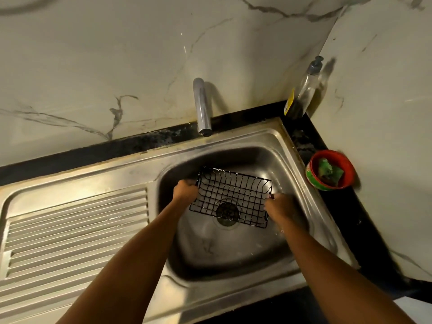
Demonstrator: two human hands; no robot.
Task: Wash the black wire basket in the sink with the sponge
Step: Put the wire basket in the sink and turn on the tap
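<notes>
Over the steel sink (289, 146), both forearms reach in from the near edge and the two hands hold the basket (231, 197) above the drain (228, 212). From the drain, the left hand (185, 190) is at about 10 o'clock, its fingers closed around the left rim of the basket. The right hand (279, 206) is at about 3 o'clock, fingers curled on the right rim, though it looks a little blurred. This black wire basket is tilted, with its grid facing up to the camera, and the drain shows through the wires. At 9 o'clock from the basin lies the ribbed drainboard (74, 228). Farther back, at 12 o'clock, the tap (202, 106) hangs over the basin. At 2 o'clock a red bowl (332, 169) stands on the dark counter, and a green sponge (328, 170) is inside it. Behind it, in the corner, a bottle (304, 90) leans to the wall.
</notes>
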